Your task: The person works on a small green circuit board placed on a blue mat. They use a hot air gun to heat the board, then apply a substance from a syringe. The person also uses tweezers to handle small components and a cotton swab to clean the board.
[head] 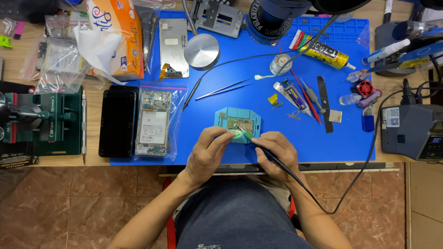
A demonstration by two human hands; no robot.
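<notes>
At lower centre, the left hand (pixel 208 152) is closed on a small green piece (pixel 236 134) over the blue jig (pixel 238 123). The right hand (pixel 274 152) grips the soldering iron (pixel 248 134). The tip is best kept steady, wrists rested on the counter (pixel 55 159).

Free room: bare blue mat (pixel 217 143) left of the small blue holder (pixel 238 124), up to the bagged opened phone (pixel 153 122); also bare mat right of the holder, below the flat black blade (pixel 324 103).
Obstacles: tweezers (pixel 224 90) and black probe (pixel 191 99) lie above the holder; tubes and red-handled tools (pixel 300 97) crowd the upper right; the soldering cable (pixel 369 152) crosses the right edge; the round metal weight (pixel 201 51) stands behind.
</notes>
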